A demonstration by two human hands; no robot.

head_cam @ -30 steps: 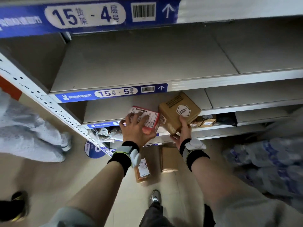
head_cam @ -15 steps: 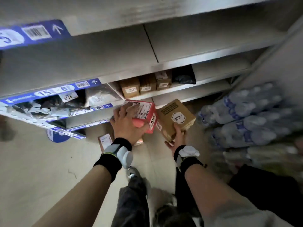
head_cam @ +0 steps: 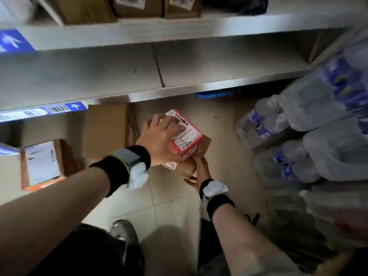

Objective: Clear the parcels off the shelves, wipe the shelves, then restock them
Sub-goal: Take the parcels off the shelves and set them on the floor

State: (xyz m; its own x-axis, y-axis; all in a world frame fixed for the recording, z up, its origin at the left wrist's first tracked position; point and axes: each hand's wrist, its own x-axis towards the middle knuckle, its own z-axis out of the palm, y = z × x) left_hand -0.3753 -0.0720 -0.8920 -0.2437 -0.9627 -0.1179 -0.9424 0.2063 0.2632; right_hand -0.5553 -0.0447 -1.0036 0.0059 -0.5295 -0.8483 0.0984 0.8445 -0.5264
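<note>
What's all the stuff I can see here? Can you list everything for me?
Red box with white shipping label: one, red, held low over the floor, stacked on the brown box.
Brown cardboard box: one, brown, mostly hidden beneath the red box.
Grey metal shelves: two levels in view, grey, top and middle.
Brown cardboard parcels: at least three, brown, on the upper shelf.
Flat cardboard boxes: two, brown, on the floor at left, one with a white label.
Shrink-wrapped packs of water bottles: several, clear with blue labels, stacked at right.
Left hand: on the red box, black wristband.
Right hand: under the brown box, black wristband.
</note>
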